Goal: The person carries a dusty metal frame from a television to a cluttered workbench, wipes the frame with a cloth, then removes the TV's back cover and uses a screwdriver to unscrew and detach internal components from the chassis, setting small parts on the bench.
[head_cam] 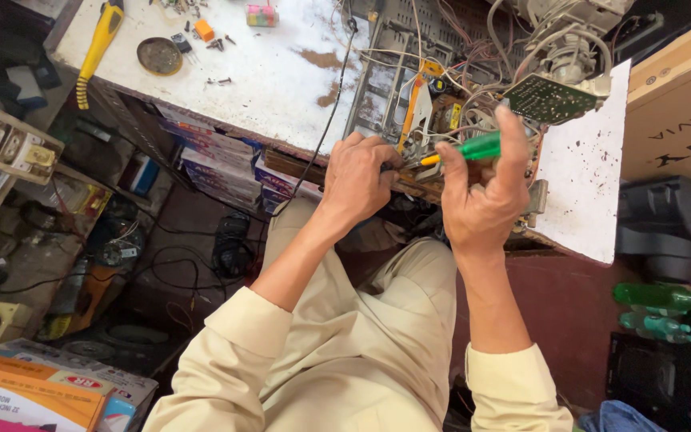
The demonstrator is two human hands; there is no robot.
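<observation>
Green-handled screwdriver (pixel 473 148) with a yellow collar, gripped in the right hand (pixel 481 200): thumb and curled fingers closed round the handle, tip aimed left into the wiring. Left hand (pixel 359 180) closed in a pinch at the near edge of an open electronics chassis (pixel 409 88), just beside the tool's tip; what it pinches is too small to tell. Chassis sits on a white, stained bench (pixel 273 72), tangled wires over it, a green circuit board (pixel 549 98) tilted up at its right end. Black cable (pixel 325 128) runs down off the bench edge. Farther left on the bench: yellow-handled tool (pixel 97 44), round metal lid (pixel 159 56), loose screws. Cream sleeves and trousers below.
</observation>
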